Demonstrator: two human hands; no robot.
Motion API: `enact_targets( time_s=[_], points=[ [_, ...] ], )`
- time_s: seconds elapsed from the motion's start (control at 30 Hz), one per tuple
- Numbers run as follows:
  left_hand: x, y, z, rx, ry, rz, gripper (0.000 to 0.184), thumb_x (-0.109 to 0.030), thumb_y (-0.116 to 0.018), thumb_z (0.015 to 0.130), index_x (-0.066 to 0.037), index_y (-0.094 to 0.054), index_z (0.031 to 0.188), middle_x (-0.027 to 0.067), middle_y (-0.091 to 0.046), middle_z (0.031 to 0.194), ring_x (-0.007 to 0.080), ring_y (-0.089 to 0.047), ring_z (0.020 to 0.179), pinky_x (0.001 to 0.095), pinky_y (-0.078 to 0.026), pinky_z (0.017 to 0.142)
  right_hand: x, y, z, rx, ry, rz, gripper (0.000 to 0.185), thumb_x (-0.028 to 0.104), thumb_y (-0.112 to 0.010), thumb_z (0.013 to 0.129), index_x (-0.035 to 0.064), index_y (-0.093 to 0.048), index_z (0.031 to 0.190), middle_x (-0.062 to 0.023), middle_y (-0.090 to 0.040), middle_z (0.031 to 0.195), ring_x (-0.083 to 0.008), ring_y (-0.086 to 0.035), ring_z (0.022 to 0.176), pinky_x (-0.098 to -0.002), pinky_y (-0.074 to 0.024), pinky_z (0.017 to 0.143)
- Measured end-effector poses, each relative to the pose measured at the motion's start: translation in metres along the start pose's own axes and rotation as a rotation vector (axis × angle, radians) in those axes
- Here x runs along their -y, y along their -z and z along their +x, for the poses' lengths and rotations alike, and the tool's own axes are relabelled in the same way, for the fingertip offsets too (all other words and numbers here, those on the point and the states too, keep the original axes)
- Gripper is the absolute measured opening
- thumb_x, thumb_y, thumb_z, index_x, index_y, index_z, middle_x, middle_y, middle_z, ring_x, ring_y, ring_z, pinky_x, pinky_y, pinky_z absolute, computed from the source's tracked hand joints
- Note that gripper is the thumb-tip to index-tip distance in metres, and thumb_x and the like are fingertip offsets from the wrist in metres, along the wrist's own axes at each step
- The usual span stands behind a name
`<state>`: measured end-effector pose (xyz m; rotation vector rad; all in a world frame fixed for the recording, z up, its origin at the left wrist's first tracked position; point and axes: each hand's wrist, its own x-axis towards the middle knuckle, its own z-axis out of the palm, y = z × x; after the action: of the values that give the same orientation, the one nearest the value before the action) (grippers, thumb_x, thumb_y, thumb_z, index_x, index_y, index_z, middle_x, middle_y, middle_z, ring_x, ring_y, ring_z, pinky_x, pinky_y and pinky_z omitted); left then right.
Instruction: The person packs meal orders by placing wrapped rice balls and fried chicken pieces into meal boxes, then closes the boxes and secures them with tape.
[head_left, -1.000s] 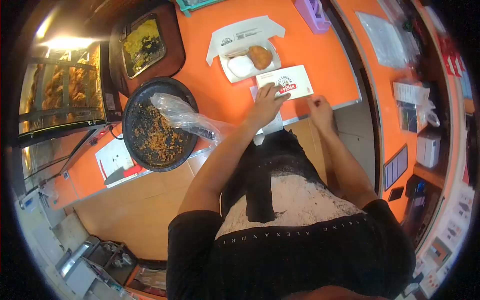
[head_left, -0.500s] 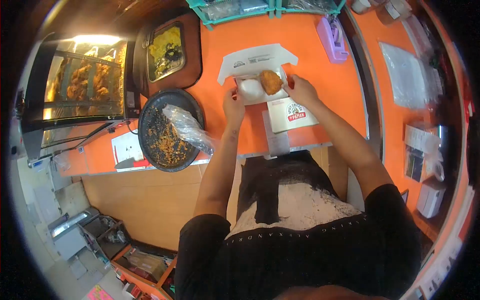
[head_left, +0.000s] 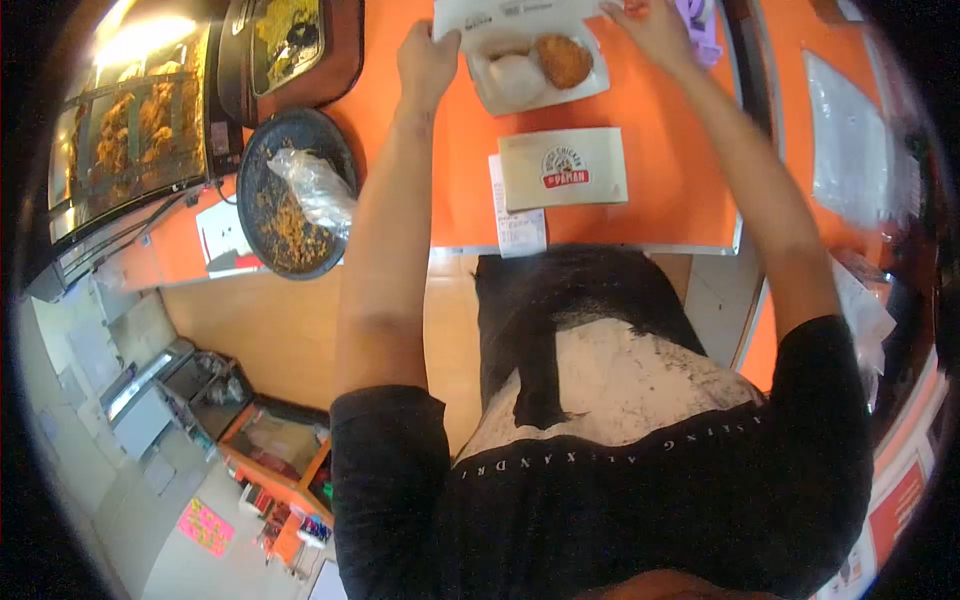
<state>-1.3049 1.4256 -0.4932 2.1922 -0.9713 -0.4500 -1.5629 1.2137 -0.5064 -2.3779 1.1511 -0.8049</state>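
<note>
Near the top of the view, an open white box [head_left: 522,108] holds a brown fried piece [head_left: 564,61] on the right and a white rounded mound [head_left: 516,79] on the left. Its printed lid stands up at the back, partly cut off by the frame. My left hand [head_left: 428,62] is closed on the lid's left edge. At the lid's right side, my right hand [head_left: 650,32] has its fingers apart, the fingertips by the lid's corner. A closed box [head_left: 562,168] with a red logo lies nearer me, over part of a paper receipt [head_left: 520,228].
A round dark pan [head_left: 343,150] with brown crumbs and a plastic bag [head_left: 310,188] is at the left. Behind it are a metal tray [head_left: 318,60] and a lit glass cabinet [head_left: 130,140]. A purple dispenser [head_left: 704,35] stands at the back right.
The open box and both hands have moved away from my body, off the closed box. My left hand has gone from the box's side to its lid. The camera view has shifted too.
</note>
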Motion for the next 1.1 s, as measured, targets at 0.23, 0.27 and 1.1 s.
enact_targets(
  time_s=[0.23, 0.27, 1.1],
  points=[
    [-0.024, 0.01, -0.011, 0.468, 0.171, -0.752, 0.051, -0.02, -0.061, 0.097, -0.005, -0.047, 0.144, 0.0158, -0.055, 0.139, 0.0258, -0.056, 0.125, 0.0386, -0.048, 0.104, 0.018, 0.002, 0.036, 0.7, -0.241, 0.858, 0.046, 0.025, -0.068, 0.096, 0.0037, -0.056, 0.134, -0.0102, -0.069, 0.103, -0.0195, -0.068, 0.087, -0.0336, -0.0576, 0.074],
    [-0.029, 0.013, -0.017, 0.463, 0.093, -0.765, 0.049, -0.014, -0.06, 0.096, -0.003, -0.049, 0.142, 0.0134, -0.059, 0.133, 0.0234, -0.06, 0.118, 0.0361, -0.051, 0.098, 0.025, 0.009, 0.03, 0.804, -0.382, 1.04, 0.043, 0.022, -0.069, 0.096, 0.0024, -0.057, 0.132, -0.0095, -0.068, 0.098, -0.0173, -0.068, 0.086, -0.0317, -0.0574, 0.072],
    [-0.028, 0.019, 0.01, -0.154, -0.431, -0.015, 0.021, -0.016, -0.063, 0.098, -0.007, -0.07, 0.115, 0.0165, -0.074, 0.101, 0.0281, -0.072, 0.09, 0.0363, -0.055, 0.079, 0.031, -0.022, 0.042, 0.049, 0.232, 0.357, 0.016, 0.014, -0.069, 0.092, 0.0053, -0.073, 0.105, -0.0067, -0.071, 0.1, -0.0204, -0.067, 0.086, -0.0323, -0.0535, 0.076]
  ],
)
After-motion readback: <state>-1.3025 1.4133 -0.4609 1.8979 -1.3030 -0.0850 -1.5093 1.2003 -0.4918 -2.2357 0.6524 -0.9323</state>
